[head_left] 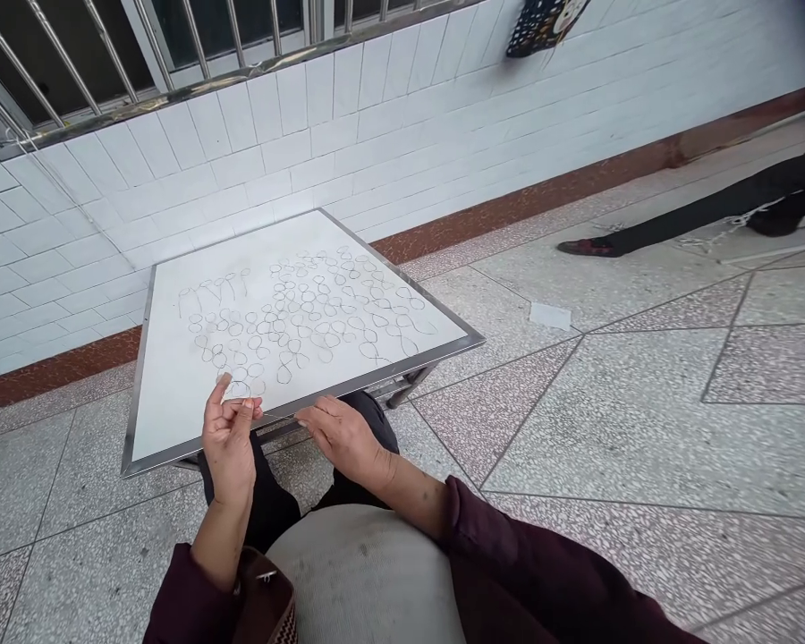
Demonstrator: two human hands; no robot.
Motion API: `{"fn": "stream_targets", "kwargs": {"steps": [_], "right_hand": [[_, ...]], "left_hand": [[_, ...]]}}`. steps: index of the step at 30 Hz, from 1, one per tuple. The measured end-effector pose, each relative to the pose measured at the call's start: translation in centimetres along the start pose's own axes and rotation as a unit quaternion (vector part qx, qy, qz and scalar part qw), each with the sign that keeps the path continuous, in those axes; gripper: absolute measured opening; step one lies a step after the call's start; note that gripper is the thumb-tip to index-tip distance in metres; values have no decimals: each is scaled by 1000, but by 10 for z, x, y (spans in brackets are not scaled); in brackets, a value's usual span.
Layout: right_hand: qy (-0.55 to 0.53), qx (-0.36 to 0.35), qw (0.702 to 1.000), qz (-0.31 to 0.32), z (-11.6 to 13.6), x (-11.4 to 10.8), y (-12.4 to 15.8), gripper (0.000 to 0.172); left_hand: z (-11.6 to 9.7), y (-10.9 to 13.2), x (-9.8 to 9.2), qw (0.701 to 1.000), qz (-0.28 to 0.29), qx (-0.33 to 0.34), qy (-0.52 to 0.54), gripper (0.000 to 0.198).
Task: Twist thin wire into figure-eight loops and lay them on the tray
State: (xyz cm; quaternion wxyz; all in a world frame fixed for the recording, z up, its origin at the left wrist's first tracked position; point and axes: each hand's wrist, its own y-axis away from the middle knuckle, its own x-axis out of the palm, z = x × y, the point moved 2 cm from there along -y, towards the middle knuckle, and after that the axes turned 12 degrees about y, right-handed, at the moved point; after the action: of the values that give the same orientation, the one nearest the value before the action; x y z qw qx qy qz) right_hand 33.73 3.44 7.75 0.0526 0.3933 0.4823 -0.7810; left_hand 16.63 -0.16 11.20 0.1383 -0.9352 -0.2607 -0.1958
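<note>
Between my hands runs a thin wire (279,416), barely visible, just above the table's near edge. My left hand (232,438) pinches one end between thumb and finger, with another finger raised. The fingers of my right hand (345,436) close on the other end, palm turned down. On the white table (165,407), which has a metal rim, lie many thin wire loops (295,313), a number of them twisted into figure-eight shapes. A few longer looped pieces (211,282) rest toward the far left. Beyond my left fingertips a loop (241,387) lies on the tabletop.
A white tiled wall (275,152) with a barred window (194,45) stands behind the table. At the right, a person's leg and shoe (604,246) stretch over the speckled floor (617,420). A white paper piece (550,316) lies there. A patterned bag (543,25) hangs above.
</note>
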Motion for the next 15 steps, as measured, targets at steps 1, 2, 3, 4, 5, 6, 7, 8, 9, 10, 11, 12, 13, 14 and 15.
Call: {"fn": "stream_targets", "kwargs": {"steps": [1,2,3,4,5,6,7,8,9,10,11,12,13,14,15], "right_hand": [[-5,1,1000,-2,-1,1,1,18],[-6,2,1000,-2,-1,2,2,19],[-4,5,1000,-1,-2,3,4,21],[-1,9,1000,1,-2,4,5,22],[2,14,1000,6,-2,4,6,23],[5,17,1000,14,-2,4,6,24],[10,19,1000,23,-2,3,5,24],[18,18,999,34,-2,1,3,22],[30,15,998,46,-1,-2,1,18],[43,10,997,56,0,-5,-3,13],[57,6,996,62,2,-9,-7,11],[69,3,996,64,3,-12,-12,14],[76,-1,995,65,5,-15,-17,18],[79,-6,995,64,8,-16,-21,21],[78,-12,995,62,10,-16,-24,21]], "left_hand": [[1,0,0,1000,2,-1,-3,61],[1,0,1,1000,4,-2,-5,61],[1,0,1,1000,6,-3,-6,61],[0,0,2,1000,8,-4,-7,61],[0,-1,3,1000,11,-6,-8,61],[-1,-1,3,1000,13,-9,-10,62],[-2,-1,4,1000,16,-12,-13,64],[-2,-2,5,1000,17,-15,-16,66],[-2,-2,6,999,19,-19,-19,67],[-2,-2,7,999,22,-23,-21,68],[-2,-2,8,999,25,-27,-23,68],[-2,-1,10,999,30,-31,-27,68],[-2,0,11,998,36,-37,-33,68],[-2,1,13,997,43,-44,-38,68],[-2,3,16,997,48,-50,-42,68]]}}
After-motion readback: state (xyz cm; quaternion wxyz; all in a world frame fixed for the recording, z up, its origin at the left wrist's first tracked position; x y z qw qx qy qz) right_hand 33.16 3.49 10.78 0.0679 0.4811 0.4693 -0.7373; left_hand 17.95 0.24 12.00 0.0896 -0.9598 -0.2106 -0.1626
